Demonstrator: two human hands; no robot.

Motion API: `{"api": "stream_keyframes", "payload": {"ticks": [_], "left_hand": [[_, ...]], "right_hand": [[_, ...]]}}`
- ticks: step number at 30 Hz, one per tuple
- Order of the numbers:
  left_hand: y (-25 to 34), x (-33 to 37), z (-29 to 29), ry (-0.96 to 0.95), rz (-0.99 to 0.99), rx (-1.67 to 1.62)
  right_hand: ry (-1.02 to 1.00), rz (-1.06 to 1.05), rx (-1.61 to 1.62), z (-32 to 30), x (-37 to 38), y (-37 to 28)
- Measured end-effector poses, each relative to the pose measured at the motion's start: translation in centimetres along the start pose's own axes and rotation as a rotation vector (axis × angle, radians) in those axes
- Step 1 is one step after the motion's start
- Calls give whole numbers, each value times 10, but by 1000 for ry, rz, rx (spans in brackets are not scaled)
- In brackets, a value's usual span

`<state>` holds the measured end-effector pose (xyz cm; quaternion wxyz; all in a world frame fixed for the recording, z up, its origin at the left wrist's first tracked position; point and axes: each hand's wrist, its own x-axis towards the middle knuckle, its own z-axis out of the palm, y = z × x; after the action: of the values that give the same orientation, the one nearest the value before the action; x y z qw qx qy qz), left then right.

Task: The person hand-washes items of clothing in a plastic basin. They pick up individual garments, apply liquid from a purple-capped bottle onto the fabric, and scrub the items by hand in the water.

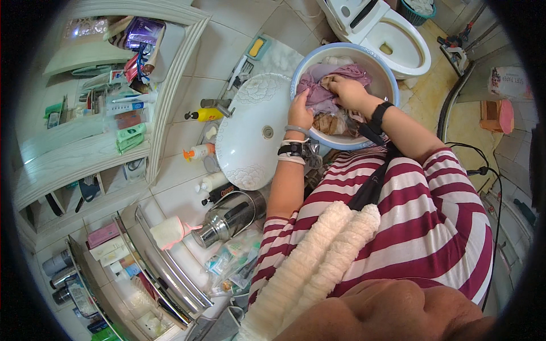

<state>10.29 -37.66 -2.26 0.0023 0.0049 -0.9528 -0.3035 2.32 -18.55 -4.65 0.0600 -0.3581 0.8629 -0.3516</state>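
Note:
A round basin (391,79) with a blue-and-white rim holds a heap of wet-looking laundry. On top of the heap lies a mauve cloth (324,77), bunched up; its exact kind does not show. My right hand (348,92) has its fingers curled into the cloth's folds. At the basin's left side, my left hand (300,112) grips the edge of the same cloth, its fingertips partly hidden. Below my hands a brown patterned fabric (329,124) shows in the basin, and some white fabric (339,59) lies at the far side.
Left of the basin is an oval white sink (242,133), with a yellow bottle (205,115) and a pump bottle (200,152) beside it. A steel thermos flask (230,216) stands nearer. A toilet (398,40) is beyond the basin. Shelves with toiletries line the left wall.

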Motion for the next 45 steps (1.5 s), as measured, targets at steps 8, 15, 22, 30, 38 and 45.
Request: {"api": "stream_keyframes", "payload": {"ticks": [8, 15, 22, 30, 38, 45], "left_hand": [[-36, -8, 9, 369, 189, -43], [-4, 9, 18, 205, -351, -387], [-3, 3, 38, 182, -374, -438], [16, 9, 48, -148, -438, 46], [32, 31, 54, -197, -531, 255], [17, 36, 62, -132, -518, 220]], "right_hand": [[118, 43, -227, -29, 11, -1], [71, 227, 301, -26, 33, 38], [-222, 371, -111, -11, 13, 22], [-209, 659, -133, 2, 17, 18], [-333, 675, -247, 3, 31, 16], [-309, 586, -247, 20, 35, 32]]}}
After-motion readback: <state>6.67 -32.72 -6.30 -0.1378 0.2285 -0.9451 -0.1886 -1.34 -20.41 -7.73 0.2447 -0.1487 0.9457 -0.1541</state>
